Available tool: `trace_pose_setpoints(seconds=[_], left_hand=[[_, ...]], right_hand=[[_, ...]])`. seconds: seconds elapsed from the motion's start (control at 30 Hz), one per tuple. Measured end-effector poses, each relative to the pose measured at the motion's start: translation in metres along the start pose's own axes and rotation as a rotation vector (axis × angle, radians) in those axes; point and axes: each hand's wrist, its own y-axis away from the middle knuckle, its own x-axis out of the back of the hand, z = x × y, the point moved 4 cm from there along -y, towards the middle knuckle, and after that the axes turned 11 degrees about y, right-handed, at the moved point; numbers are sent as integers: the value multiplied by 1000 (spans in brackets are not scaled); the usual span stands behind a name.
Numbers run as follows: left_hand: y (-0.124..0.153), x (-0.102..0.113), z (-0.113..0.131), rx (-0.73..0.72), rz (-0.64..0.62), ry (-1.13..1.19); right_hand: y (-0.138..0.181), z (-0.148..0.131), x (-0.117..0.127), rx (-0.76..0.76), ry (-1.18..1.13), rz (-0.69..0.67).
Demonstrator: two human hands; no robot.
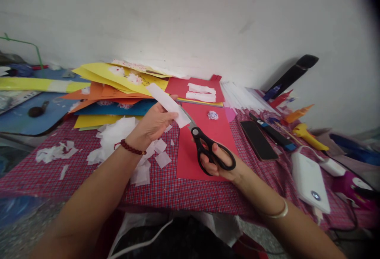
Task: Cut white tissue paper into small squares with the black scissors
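A white paper strip (166, 101) is pinched in my left hand (156, 120), slanting down to the right above the table. My right hand (219, 164) grips black-handled scissors (209, 144), with fingers through the loops. The blades meet the strip near its lower right end; part of them is hidden by the paper. Beneath the scissors lies a red paper sheet (190, 164) bearing a small crumpled purple-and-white paper ball (213, 115). Cut white paper squares (162, 159) and a heap of white paper (115, 138) lie below and left of my left hand.
Yellow sheets (101, 75) and other coloured papers are stacked at the back left. White strips (243, 96) fan out at the back right. A phone (258, 140), a white power bank (310, 179) and a yellow glue gun or bottle (310, 137) sit right. The wall (190, 21) stands behind.
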Motion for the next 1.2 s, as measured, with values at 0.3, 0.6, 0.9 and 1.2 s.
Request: trace_pose_setpoints(seconds=[0.3,0.6,0.9,1.2], left_hand=[[3,-2,-7,67,-99,-22],[9,-10,-29,153,-200,-14],[13,-14,-36,182,-211,-17],[9,-13,-33,130,-194,72]], right_hand=[[-3,1,-3,-71,-48,-92],[-3,3,1,-66,-41,-36],[-2,3,-6,-50,-67,46],[-2,2,-4,-7,32,99]])
